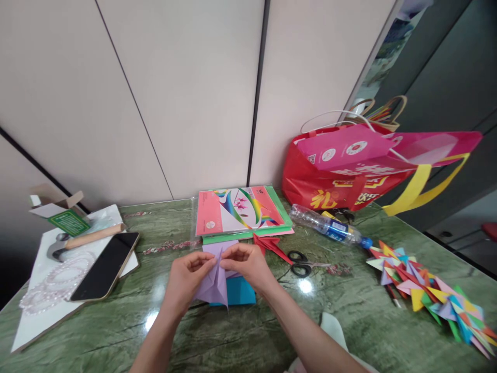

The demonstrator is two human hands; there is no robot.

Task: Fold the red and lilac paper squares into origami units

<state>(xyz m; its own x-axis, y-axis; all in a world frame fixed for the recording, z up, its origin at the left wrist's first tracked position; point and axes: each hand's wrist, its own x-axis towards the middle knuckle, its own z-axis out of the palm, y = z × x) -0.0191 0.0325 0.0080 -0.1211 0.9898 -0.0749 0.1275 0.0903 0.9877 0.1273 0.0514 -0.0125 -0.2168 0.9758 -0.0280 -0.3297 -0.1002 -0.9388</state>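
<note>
A folded piece of purple paper point(218, 284) is held up between both hands, its lower points hanging down. My left hand point(191, 277) pinches its upper left edge between thumb and fingers. On the right side, my right hand point(247, 263) pinches the same paper near its top, fingertips close to those of my left hand. Beneath the hands lie a blue sheet point(241, 292) and a flat purple sheet point(209, 248). Just behind my right hand is a folded red paper piece point(274, 245), touching or close to black-handled scissors point(301, 263).
A paper pack point(240, 210) lies behind the hands. At left are a phone point(106, 267), hammer point(93, 237), beads point(58, 282) and small box point(70, 221). At right stand a red bag point(310, 181), a lying bottle point(334, 228) and colourful folded paper pieces point(430, 295).
</note>
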